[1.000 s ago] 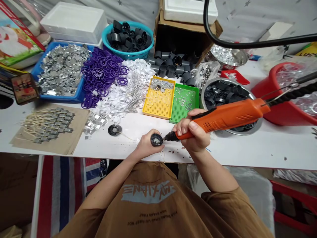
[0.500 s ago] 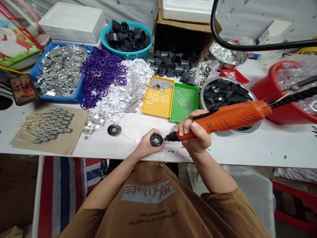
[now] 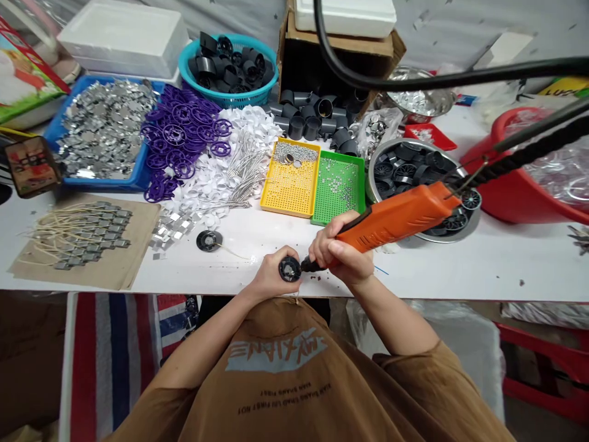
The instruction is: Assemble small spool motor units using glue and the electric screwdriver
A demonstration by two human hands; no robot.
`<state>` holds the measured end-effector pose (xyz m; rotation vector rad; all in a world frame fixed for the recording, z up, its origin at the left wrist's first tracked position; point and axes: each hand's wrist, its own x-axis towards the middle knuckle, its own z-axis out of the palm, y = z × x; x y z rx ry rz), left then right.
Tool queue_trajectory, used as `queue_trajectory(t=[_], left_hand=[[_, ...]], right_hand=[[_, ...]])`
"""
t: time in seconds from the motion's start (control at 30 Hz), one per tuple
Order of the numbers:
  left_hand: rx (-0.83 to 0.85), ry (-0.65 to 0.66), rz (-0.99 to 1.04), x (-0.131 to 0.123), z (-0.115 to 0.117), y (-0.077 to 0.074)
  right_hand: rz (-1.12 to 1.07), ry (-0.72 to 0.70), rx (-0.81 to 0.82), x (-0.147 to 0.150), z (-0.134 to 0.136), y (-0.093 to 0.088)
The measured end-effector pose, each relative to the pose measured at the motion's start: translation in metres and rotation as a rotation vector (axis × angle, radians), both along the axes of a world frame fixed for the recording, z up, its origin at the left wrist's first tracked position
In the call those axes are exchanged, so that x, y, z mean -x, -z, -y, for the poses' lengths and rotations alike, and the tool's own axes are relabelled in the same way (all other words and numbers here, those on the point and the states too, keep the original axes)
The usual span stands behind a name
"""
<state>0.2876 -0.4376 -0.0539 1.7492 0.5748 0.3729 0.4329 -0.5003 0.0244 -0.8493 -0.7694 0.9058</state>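
My left hand (image 3: 271,277) is closed round a small black round part (image 3: 289,269) at the near edge of the white table (image 3: 460,270). My right hand (image 3: 343,255) grips an orange electric screwdriver (image 3: 396,218), whose dark tip touches the right side of that part. A thick black cable (image 3: 524,153) runs from the tool's rear up to the right. A second black disc (image 3: 209,240) with a thin wick lies on the table left of my hands.
Behind my hands stand a yellow tray (image 3: 291,184) and a green tray (image 3: 339,187) of small metal bits, and a steel bowl (image 3: 421,169) of black wheels. Purple wheels (image 3: 179,138), white pieces, silver tabs in a blue tray (image 3: 99,126), a teal basket (image 3: 230,67), and a red basin (image 3: 529,178) crowd the back.
The screwdriver's rear end swung left and upward so the tool is steeper. Both hands with the black part shifted slightly toward the table's near edge.
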Motion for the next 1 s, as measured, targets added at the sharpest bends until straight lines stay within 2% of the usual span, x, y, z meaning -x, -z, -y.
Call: queue_trajectory(t=[0.13, 0.2, 0.27, 0.33, 0.4, 0.47, 0.53, 0.63, 0.73, 0.8, 0.93, 1.0], left_hand=[[0.066, -0.005, -0.017, -0.003, 0.004, 0.012], [0.130, 0.005, -0.003, -0.007, 0.003, 0.015], [0.186, 0.020, 0.003, -0.009, -0.002, 0.013], [0.198, 0.048, 0.005, -0.008, -0.008, 0.008], [0.188, 0.094, 0.021, -0.003, -0.013, 0.002], [0.178, 0.142, 0.058, 0.002, -0.015, -0.001], [0.161, 0.157, 0.096, 0.005, -0.014, -0.001], [0.082, 0.147, 0.120, 0.005, -0.015, 0.004], [-0.041, 0.150, 0.136, 0.003, -0.019, 0.007], [-0.110, 0.130, 0.116, 0.003, -0.023, 0.007], [-0.171, 0.019, -0.011, 0.007, -0.030, 0.009], [-0.164, -0.041, -0.071, 0.010, -0.032, 0.012]], right_hand=[[-0.010, 0.030, 0.005, 0.005, 0.003, 0.016], [0.022, 0.037, 0.012, -0.003, 0.005, 0.011], [0.141, 0.112, 0.039, -0.023, 0.008, -0.004], [0.322, 0.369, 0.053, -0.056, 0.017, -0.023], [0.470, 0.773, 0.007, -0.095, 0.028, -0.036], [0.550, 1.057, -0.047, -0.134, 0.039, -0.034], [0.582, 1.150, -0.020, -0.167, 0.046, -0.018], [0.582, 1.104, 0.070, -0.194, 0.053, 0.014], [0.724, 0.973, 0.100, -0.200, 0.060, 0.039], [0.867, 0.905, 0.192, -0.197, 0.063, 0.049], [1.096, 0.844, 0.504, -0.187, 0.071, 0.058], [1.184, 0.845, 0.545, -0.180, 0.078, 0.059]])
